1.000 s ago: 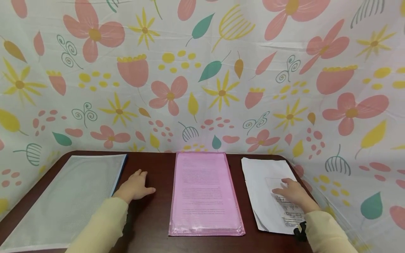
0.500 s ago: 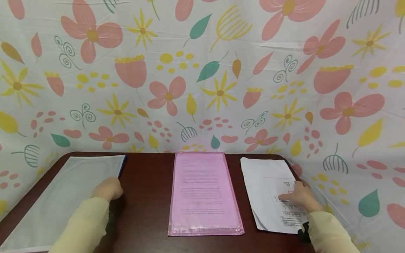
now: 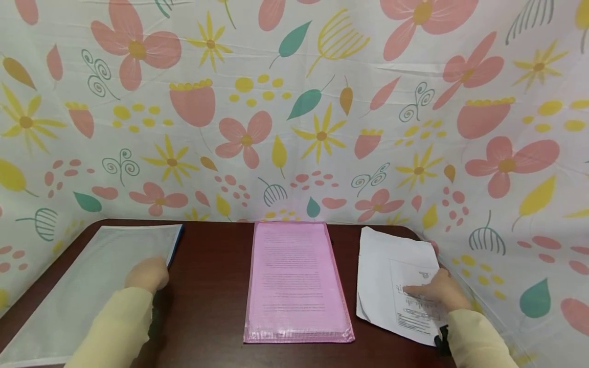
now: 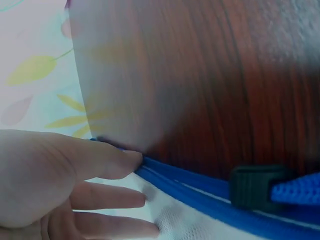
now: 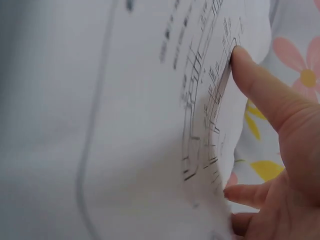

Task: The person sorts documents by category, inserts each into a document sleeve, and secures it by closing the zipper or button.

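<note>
On the left lies a pale mesh zipper pouch (image 3: 87, 286) with a blue zipped edge (image 4: 195, 190). My left hand (image 3: 148, 276) is at this edge; in the left wrist view the thumb (image 4: 107, 159) lies along the blue zipper and the fingers come from the mesh side, pinching it. A black zipper pull (image 4: 257, 186) with blue cord hangs farther along. On the right, my right hand (image 3: 442, 290) grips the right side of a white stack of printed paper (image 3: 382, 271), thumb on top and fingers underneath. The sheets bend up there and stand tilted.
A pink translucent pouch (image 3: 299, 286) with printed pages inside lies in the middle of the dark wooden table (image 3: 207, 296). A flowered cloth (image 3: 276, 102) hangs behind and along the sides of the table.
My left hand has moved left from the bare wood onto the pouch's zipped edge and taken hold. The right hand has gripped the paper stack, which has turned and lifted at its right side.
</note>
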{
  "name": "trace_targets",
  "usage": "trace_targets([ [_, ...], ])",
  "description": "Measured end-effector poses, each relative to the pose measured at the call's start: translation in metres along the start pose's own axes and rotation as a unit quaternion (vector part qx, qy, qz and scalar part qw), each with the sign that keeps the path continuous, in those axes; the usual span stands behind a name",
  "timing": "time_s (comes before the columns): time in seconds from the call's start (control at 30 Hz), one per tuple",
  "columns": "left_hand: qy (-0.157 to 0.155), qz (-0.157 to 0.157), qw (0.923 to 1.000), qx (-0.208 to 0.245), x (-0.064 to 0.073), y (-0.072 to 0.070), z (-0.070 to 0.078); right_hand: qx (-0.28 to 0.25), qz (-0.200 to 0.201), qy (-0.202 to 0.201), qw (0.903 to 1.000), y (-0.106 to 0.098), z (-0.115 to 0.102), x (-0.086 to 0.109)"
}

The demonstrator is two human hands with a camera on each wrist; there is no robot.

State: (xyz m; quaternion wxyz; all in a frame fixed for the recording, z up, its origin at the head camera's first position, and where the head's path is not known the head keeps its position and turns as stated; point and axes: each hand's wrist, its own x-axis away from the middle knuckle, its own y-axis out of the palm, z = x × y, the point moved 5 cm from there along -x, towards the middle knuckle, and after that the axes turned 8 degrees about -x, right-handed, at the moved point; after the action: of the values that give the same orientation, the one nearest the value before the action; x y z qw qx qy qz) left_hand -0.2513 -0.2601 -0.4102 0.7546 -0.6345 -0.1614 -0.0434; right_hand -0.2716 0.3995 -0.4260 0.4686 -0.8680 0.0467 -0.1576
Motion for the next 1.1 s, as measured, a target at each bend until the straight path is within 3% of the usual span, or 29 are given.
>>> trace_targets([
  [0.17,0.021,0.023,0.9995,0.001,0.001,-0.004,0.000,-0.012,0.013,-0.002,0.9999,-0.003,0.008,-0.002],
  [0.5,0.055,0.076,0.9955,0.012,-0.005,-0.006,0.003,-0.119,-0.038,-0.009,0.9922,0.001,0.019,-0.005],
  [0.63,0.073,0.100,0.9922,0.015,-0.007,-0.006,0.010,-0.132,-0.063,0.000,0.9893,0.004,0.018,-0.002],
  [0.77,0.081,0.103,0.9911,0.020,-0.007,-0.005,0.017,-0.129,-0.080,0.008,0.9884,0.004,0.016,0.002],
  [0.9,0.098,0.115,0.9884,0.014,-0.007,-0.004,0.025,-0.130,-0.063,-0.029,0.9891,0.000,0.012,0.005],
  [1.1,0.114,0.126,0.9854,0.004,-0.006,-0.001,0.034,-0.180,-0.028,-0.072,0.9807,-0.006,0.009,0.010],
])
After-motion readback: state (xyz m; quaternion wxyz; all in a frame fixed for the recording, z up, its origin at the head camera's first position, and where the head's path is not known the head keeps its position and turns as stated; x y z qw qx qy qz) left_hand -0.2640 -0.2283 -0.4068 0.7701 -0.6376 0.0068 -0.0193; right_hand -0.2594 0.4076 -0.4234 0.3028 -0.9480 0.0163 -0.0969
